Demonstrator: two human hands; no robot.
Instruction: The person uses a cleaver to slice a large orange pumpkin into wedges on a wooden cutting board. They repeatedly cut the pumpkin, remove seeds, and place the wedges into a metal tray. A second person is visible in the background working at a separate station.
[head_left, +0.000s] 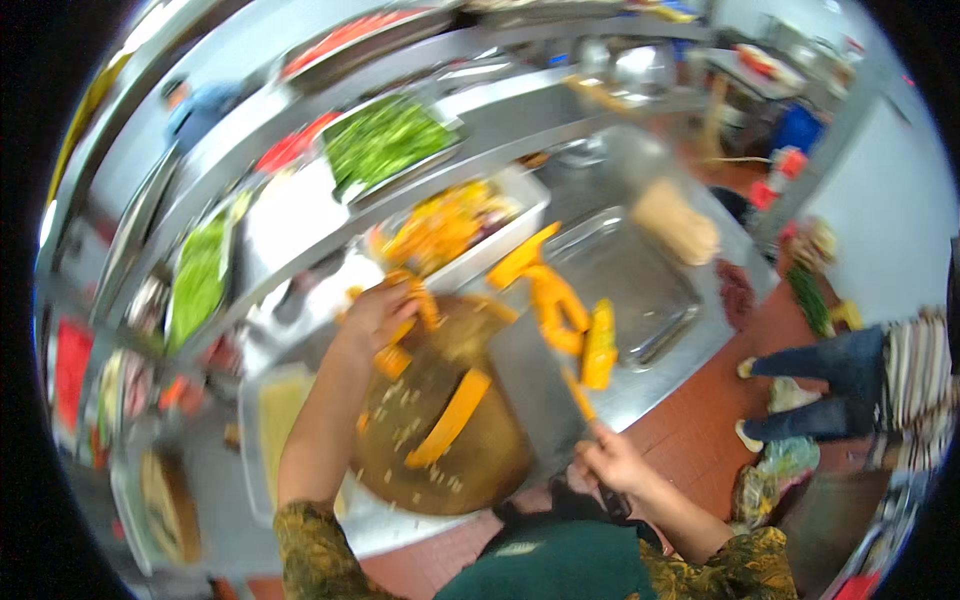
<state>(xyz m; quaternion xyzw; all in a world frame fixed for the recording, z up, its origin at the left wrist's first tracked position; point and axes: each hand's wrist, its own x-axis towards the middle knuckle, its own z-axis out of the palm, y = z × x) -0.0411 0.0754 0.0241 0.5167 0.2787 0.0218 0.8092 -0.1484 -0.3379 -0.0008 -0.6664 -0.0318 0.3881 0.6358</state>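
My left hand [375, 318] is over the far left of a round wooden chopping board [490, 455], closed on orange pumpkin pieces [420, 303]; blur softens its fingers. My right hand [612, 460] grips a cleaver by its handle, its broad grey blade [540, 390] over the board's right edge. A long pumpkin strip [450, 420] lies on the board among scattered pale bits. More pumpkin chunks [555, 305] rest on the metal table beyond the blade, with a yellow-orange wedge [600, 348] beside them. Behind the board stands a white tub [530, 205] of cut orange pieces.
A shallow rectangular tray [680, 315] sits right of the pumpkin chunks. Left of the board is a clear-sided container [252, 430]. Metal shelving above holds a tray of green vegetables [390, 145]. At right, another person [840, 370] stands near bags [785, 465] on the red-tiled floor.
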